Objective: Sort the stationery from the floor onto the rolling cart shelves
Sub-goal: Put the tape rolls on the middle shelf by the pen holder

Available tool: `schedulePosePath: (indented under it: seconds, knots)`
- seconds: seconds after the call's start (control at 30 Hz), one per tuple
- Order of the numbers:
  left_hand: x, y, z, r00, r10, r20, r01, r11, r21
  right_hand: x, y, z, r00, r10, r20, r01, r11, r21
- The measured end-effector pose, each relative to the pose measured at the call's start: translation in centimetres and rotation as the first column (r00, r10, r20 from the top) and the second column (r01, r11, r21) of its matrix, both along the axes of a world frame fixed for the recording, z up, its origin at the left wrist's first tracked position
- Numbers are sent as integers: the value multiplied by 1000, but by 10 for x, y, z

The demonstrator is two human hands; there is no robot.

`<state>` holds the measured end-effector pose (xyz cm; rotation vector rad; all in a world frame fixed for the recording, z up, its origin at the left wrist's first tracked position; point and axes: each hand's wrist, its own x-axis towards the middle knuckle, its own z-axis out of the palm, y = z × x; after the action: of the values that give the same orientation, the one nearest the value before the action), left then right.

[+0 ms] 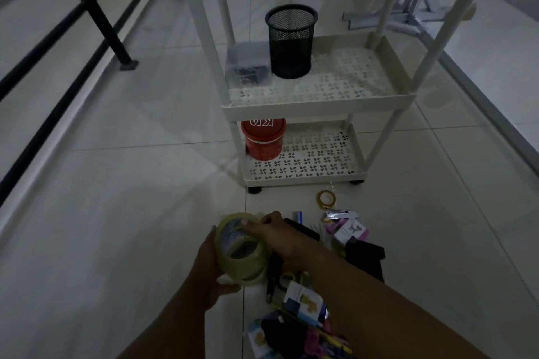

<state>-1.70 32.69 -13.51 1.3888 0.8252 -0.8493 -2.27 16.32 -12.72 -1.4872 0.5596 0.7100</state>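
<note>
While the room is dim, the left hand (pixel 208 274) holds a big tape roll (pixel 242 248) from the side, with its fingers curled round it. The right hand (pixel 272 230) reaches across and pinches the top edge of the same roll. The roll is up in the air, above the floor (pixel 116 183) and in front of the cart (pixel 315 96).

On the cart's middle shelf stands a black mesh cup (pixel 291 41). A clear box (pixel 248 67) sits just beside it on the left. On the bottom shelf, in the left corner, is a red tub (pixel 264 138).

A small tape ring (pixel 326 199) lies on the floor near the cart's foot. A pile of stationery (pixel 335 242) lies on the floor under the right arm and beside it. It is too dark to tell most of the pile apart.
</note>
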Motion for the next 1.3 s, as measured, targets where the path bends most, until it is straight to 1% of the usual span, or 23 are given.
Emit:
schedulePosePath:
  seconds: [0.07,0.13,0.2,0.3,0.4,0.5,0.63,0.7,0.8,0.9,1.0,1.1,1.17,1.3]
  knots:
    - [1,-2,0,999,11,-37,-11,1000,13,1,6,-5,997,-18,-71,25,996,91]
    - [6,-3,3,995,40,-87,-39,999,16,2,12,-8,997,13,-75,-3,991,133]
    - [11,-3,7,991,69,-113,-64,997,41,1,16,-7,998,32,-57,-26,994,110]
    - [16,-5,14,991,77,-106,-73,996,42,-1,16,-4,999,23,-40,-21,999,45]
    - [19,-12,25,995,78,-55,-75,996,42,2,12,4,999,-7,-31,7,1000,11]
    - [23,-21,32,997,56,52,-59,997,58,7,5,14,999,-47,-26,46,999,-15]
    - [23,-37,55,993,-6,119,4,1000,15,6,-6,29,996,-89,-29,88,996,-28]
    - [23,-47,68,992,0,127,-5,999,35,4,-11,39,990,-143,-21,142,990,-17]
    - [25,-62,85,991,-60,120,47,993,106,1,-20,52,981,-191,27,192,979,-66]
    - [32,-74,102,988,-101,120,85,988,127,-1,-29,72,977,-209,53,213,972,-97]
    - [38,-85,122,976,-151,157,129,981,141,-1,-39,94,969,-238,61,244,964,-103]
    - [37,-93,146,961,-206,184,184,974,131,-3,-47,118,954,-296,40,299,947,-119]
    - [35,-96,163,947,-234,220,223,972,74,-6,-53,137,943,-331,37,333,934,-129]
    - [37,-107,186,886,-342,312,349,937,36,-12,-67,174,948,-316,36,318,935,-157]
